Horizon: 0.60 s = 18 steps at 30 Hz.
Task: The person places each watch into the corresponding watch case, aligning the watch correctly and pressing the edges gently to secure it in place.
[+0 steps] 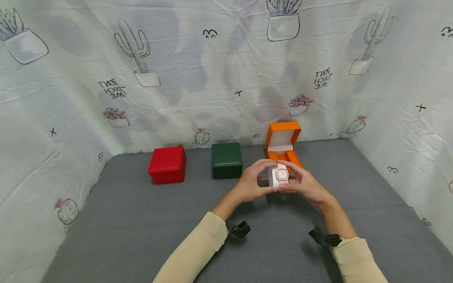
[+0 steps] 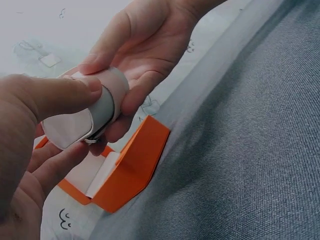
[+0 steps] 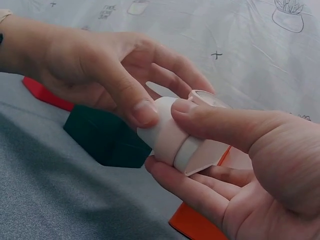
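Note:
A pink wristwatch (image 1: 282, 174) with a squarish face sits around a white watch cushion (image 1: 273, 179), held up between both hands over the table. My left hand (image 1: 250, 182) grips the cushion's end, its thumb pressing the white side in the right wrist view. From the other side, my right hand (image 1: 309, 188) pinches the pink strap (image 3: 170, 137), thumb on top and fingers beneath. Just behind the hands stands an orange watch box (image 1: 283, 126), lid raised, with a pale lining; the hands partly hide its front.
A closed dark green box (image 1: 227, 161) stands left of the orange one. Farther left is a closed red box (image 1: 167, 165). All three stand on a grey cloth-covered table (image 1: 159, 228), near a white printed curtain (image 1: 212, 78) at the back.

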{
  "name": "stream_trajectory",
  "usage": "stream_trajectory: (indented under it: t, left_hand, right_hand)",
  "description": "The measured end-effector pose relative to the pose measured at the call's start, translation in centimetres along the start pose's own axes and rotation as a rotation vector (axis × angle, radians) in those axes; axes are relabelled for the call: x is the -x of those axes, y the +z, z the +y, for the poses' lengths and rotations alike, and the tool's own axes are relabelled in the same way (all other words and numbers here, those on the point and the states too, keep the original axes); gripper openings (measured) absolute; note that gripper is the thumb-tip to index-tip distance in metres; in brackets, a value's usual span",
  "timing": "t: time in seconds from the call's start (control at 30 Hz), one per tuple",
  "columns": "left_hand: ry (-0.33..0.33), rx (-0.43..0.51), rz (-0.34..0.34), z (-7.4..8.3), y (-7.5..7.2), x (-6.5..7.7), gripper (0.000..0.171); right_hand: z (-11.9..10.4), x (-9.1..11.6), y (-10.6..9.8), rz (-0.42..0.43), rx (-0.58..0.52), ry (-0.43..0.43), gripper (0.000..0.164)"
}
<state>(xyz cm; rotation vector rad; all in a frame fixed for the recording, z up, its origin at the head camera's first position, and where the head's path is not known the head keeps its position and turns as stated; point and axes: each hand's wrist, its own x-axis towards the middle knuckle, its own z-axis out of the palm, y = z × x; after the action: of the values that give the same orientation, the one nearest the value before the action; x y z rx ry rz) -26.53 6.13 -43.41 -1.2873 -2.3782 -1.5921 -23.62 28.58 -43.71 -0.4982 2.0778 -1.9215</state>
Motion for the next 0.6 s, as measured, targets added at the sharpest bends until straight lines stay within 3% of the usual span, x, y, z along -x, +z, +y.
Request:
stream_trajectory:
  t: [0.23,0.37,0.6]
  left_hand:
    - [0.036,-0.053,0.0,0.4,0.1,-0.4,0.057]
    - [0.013,-0.064,0.001,0.3,0.1,-0.3,0.053]
    - [-0.032,-0.076,0.024,-0.3,0.2,-1.4,0.051]
  right_hand:
    - [-0.3,0.4,-0.5,0.024,0.027,-0.008,0.071]
    - [-0.5,0.6,-0.3,0.042,0.098,-0.011,0.072]
    - [-0.9,0.3,0.1,0.18,0.205,-0.066,0.069]
